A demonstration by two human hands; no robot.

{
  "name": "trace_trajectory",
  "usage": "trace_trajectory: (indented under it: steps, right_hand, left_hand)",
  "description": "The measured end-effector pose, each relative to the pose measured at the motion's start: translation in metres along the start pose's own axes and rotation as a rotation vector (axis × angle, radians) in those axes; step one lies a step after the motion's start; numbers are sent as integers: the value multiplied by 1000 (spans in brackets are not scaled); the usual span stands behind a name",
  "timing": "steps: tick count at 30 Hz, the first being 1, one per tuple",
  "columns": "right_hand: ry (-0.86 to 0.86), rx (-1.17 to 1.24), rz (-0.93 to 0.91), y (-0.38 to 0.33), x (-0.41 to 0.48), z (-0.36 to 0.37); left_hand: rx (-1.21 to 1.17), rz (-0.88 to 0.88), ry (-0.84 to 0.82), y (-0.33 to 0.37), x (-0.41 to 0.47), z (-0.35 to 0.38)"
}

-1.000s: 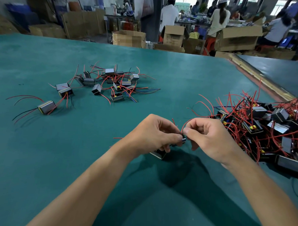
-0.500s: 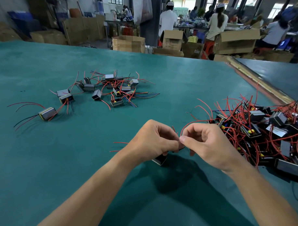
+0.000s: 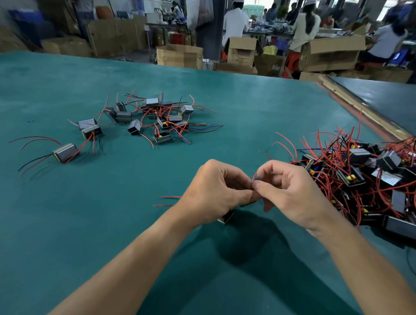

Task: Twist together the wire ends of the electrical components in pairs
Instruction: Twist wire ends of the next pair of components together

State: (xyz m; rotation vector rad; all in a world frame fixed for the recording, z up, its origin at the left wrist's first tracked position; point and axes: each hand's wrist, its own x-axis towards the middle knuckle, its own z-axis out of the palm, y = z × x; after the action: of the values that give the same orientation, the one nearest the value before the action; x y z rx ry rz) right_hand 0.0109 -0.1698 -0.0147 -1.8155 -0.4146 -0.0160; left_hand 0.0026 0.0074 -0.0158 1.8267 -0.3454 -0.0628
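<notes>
My left hand [image 3: 214, 191] and my right hand [image 3: 293, 195] meet fingertip to fingertip above the green table [image 3: 105, 224]. Between them they pinch the red wires [image 3: 254, 176] of one small grey component [image 3: 226, 217], whose corner shows under my left palm. Two more red wire ends [image 3: 167, 201] stick out to the left of my left hand. Most of the component is hidden by my fingers.
A big tangled heap of components with red wires [image 3: 366, 177] lies at the right. A looser group of components [image 3: 156, 119] is spread at the far left, with single ones [image 3: 65, 152] trailing toward me. Cardboard boxes [image 3: 180, 55] and people stand beyond the table.
Both hands stay pinched together on the wires. My right fingers have shifted slightly on the red wire, and the view has tilted down a little.
</notes>
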Motion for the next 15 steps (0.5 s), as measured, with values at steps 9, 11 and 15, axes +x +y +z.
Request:
trace_trajectory:
  steps: [9,11,15]
  right_hand:
    - [4,-77,-95,-6,-2,-1]
    - [28,-132,-146,-9,-4,0]
    - [-8,-151,-192,-10,-6,1]
  left_hand:
    - [11,-4,16,1,0,-3]
    - [-21,-24,-8,3,1,-6]
    - [-53,-57,-104,3,1,-11]
